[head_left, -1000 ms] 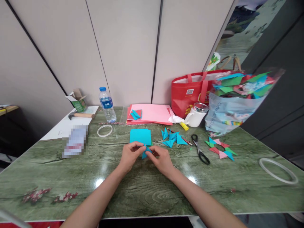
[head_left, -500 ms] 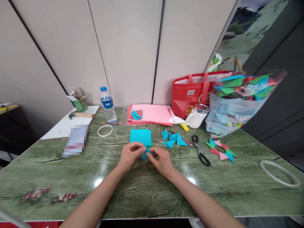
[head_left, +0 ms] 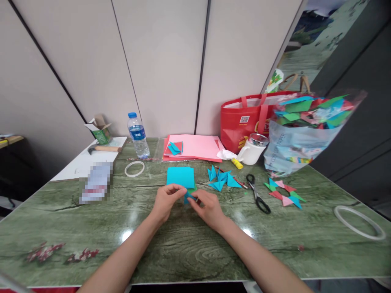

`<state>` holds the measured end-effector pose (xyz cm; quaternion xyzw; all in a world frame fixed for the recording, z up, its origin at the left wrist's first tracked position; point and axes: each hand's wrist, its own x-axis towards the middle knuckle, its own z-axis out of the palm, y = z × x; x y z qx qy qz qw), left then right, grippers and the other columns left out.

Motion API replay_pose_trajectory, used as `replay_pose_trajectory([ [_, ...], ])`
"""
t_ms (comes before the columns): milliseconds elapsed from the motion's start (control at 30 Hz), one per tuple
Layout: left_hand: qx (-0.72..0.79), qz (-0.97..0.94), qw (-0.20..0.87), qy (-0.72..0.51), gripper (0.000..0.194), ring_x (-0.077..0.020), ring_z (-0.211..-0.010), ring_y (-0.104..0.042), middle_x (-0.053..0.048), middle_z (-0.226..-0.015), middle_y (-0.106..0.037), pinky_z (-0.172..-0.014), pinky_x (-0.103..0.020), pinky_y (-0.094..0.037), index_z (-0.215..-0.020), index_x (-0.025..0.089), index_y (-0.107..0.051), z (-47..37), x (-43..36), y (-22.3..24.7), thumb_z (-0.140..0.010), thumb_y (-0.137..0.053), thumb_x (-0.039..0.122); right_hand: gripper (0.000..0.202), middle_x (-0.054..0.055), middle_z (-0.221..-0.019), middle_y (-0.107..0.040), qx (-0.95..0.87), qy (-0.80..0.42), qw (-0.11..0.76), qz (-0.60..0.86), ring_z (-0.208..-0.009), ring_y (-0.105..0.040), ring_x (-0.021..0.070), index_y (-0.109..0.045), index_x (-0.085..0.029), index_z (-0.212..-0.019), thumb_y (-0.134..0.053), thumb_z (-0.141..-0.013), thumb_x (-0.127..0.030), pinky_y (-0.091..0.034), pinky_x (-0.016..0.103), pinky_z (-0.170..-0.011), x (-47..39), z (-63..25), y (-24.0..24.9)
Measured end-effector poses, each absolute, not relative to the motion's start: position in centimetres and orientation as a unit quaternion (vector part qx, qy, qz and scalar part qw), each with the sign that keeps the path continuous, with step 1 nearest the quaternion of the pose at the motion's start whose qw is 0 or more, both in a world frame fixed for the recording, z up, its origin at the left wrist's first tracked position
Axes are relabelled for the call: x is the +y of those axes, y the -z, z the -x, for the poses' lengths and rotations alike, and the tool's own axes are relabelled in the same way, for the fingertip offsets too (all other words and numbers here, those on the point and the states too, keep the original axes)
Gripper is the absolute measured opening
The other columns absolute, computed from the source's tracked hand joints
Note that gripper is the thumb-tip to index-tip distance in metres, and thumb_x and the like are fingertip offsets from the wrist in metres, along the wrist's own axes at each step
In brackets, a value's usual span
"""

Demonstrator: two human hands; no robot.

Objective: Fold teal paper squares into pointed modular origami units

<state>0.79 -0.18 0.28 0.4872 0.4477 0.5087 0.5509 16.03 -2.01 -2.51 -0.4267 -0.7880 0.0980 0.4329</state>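
Observation:
Between my two hands is a small folded piece of blue paper, partly covered by the fingers. My left hand pinches its upper left part between thumb and fingertips. On the other side, my right hand grips the paper's right edge, thumb in front. Just beyond them lies a stack of blue square paper, with a strip of green showing at its lower right. Several folded blue paper pieces are heaped to the right of the stack. A ring of folded coloured paper lies farther right.
Black-handled scissors lie between the heap and the paper ring. Behind stand a white mug, a red bag and a plastic bag of coloured pieces. Toward the left are a water bottle, a white ring and a hammer.
Both hands stay in nearly the same place. The folded blue paper has turned slightly, and less of it shows between the fingers. The camera view has shifted a little.

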Motion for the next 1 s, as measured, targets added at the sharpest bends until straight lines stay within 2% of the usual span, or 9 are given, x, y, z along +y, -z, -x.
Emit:
replay_pose_trajectory([
  [133, 0.430, -0.475, 0.577, -0.508, 0.016, -0.0111, -0.062, -0.053, -0.001, -0.064, -0.063, -0.063, -0.023, -0.041, -0.064, 0.013, -0.065, -0.8, -0.4, -0.5, -0.059, -0.071, 0.027, 0.013, 0.003, -0.065, -0.058, -0.792, -0.101, 0.430, 0.421, -0.055, -0.051, 0.0132, -0.059, -0.017, -0.077, -0.048, -0.081, -0.025, -0.039, 0.024, -0.052, -2.0, -16.1, 2.4],
  [300, 0.385, -0.492, 0.570, -0.533, 0.014, -0.0108, -0.067, -0.052, -0.001, -0.068, -0.059, -0.065, -0.022, -0.040, -0.065, 0.014, -0.061, -0.9, -0.6, -0.6, -0.063, -0.068, 0.026, 0.013, 0.000, -0.058, -0.055, -0.739, -0.197, 0.473, 0.437, -0.051, -0.049, 0.0117, -0.056, -0.018, -0.068, -0.052, -0.078, -0.026, -0.040, 0.022, -0.050, -2.3, -15.4, 1.6],
  [367, 0.390, -0.493, 0.560, -0.540, 0.016, -0.0110, -0.067, -0.052, -0.001, -0.069, -0.059, -0.065, -0.021, -0.041, -0.072, 0.015, -0.061, -0.9, -0.5, -0.5, -0.063, -0.068, 0.025, 0.015, -0.001, -0.056, -0.054, -0.722, -0.235, 0.474, 0.446, -0.049, -0.048, 0.0109, -0.054, -0.018, -0.064, -0.054, -0.077, -0.027, -0.039, 0.022, -0.048, -2.4, -15.2, 1.4],
  [500, 0.400, -0.498, 0.540, -0.548, 0.038, -0.0101, -0.065, -0.052, 0.001, -0.068, -0.057, -0.065, -0.021, -0.041, -0.099, 0.016, -0.059, -0.8, -0.4, -0.5, -0.063, -0.068, 0.022, 0.016, -0.001, -0.056, -0.055, -0.716, -0.267, 0.457, 0.454, -0.049, -0.047, 0.0108, -0.054, -0.018, -0.063, -0.055, -0.075, -0.028, -0.038, 0.022, -0.048, -2.5, -15.1, 1.6],
  [633, 0.409, -0.510, 0.514, -0.555, 0.042, -0.0097, -0.063, -0.052, 0.001, -0.067, -0.056, -0.064, -0.021, -0.041, -0.104, 0.017, -0.059, -0.7, -0.3, -0.7, -0.064, -0.067, 0.025, 0.019, -0.002, -0.052, -0.057, -0.661, -0.389, 0.463, 0.444, -0.047, -0.051, 0.0118, -0.053, -0.018, -0.064, -0.057, -0.074, -0.034, -0.041, 0.023, -0.047, -2.3, -14.9, 1.8],
  [700, 0.425, -0.514, 0.520, -0.534, 0.038, -0.0102, -0.063, -0.053, 0.000, -0.070, -0.059, -0.061, -0.021, -0.042, -0.099, 0.016, -0.061, -0.7, -0.2, -0.8, -0.064, -0.066, 0.029, 0.023, -0.002, -0.051, -0.057, -0.598, -0.468, 0.484, 0.435, -0.046, -0.054, 0.0126, -0.054, -0.018, -0.066, -0.058, -0.072, -0.039, -0.043, 0.024, -0.046, -2.0, -15.0, 1.8],
  [767, 0.445, -0.537, 0.531, -0.480, 0.031, -0.0108, -0.056, -0.054, -0.001, -0.064, -0.060, -0.051, -0.021, -0.041, -0.086, 0.013, -0.064, -0.7, -0.2, -0.6, -0.068, -0.061, 0.038, 0.026, -0.002, -0.050, -0.058, -0.550, -0.500, 0.509, 0.434, -0.046, -0.055, 0.0131, -0.055, -0.018, -0.066, -0.060, -0.069, -0.043, -0.045, 0.025, -0.045, -1.6, -15.3, 1.8],
  [833, 0.447, -0.572, 0.549, -0.414, 0.036, -0.0109, -0.046, -0.052, -0.001, -0.054, -0.058, -0.041, -0.020, -0.037, -0.074, 0.012, -0.063, -0.8, -0.2, -0.4, -0.072, -0.053, 0.046, 0.028, -0.002, -0.051, -0.058, -0.524, -0.506, 0.527, 0.437, -0.048, -0.056, 0.0127, -0.055, -0.017, -0.065, -0.062, -0.067, -0.044, -0.045, 0.024, -0.046, -1.3, -15.6, 1.8],
  [1000, 0.427, -0.620, 0.554, -0.356, 0.027, -0.0095, -0.042, -0.052, -0.002, -0.056, -0.062, -0.037, -0.018, -0.035, -0.070, 0.013, -0.060, -1.1, -0.7, -0.3, -0.069, -0.059, 0.040, 0.028, -0.001, -0.055, -0.058, -0.504, -0.505, 0.547, 0.438, -0.051, -0.054, 0.0120, -0.057, -0.017, -0.066, -0.062, -0.067, -0.044, -0.046, 0.024, -0.047, -1.0, -16.0, 1.8],
])
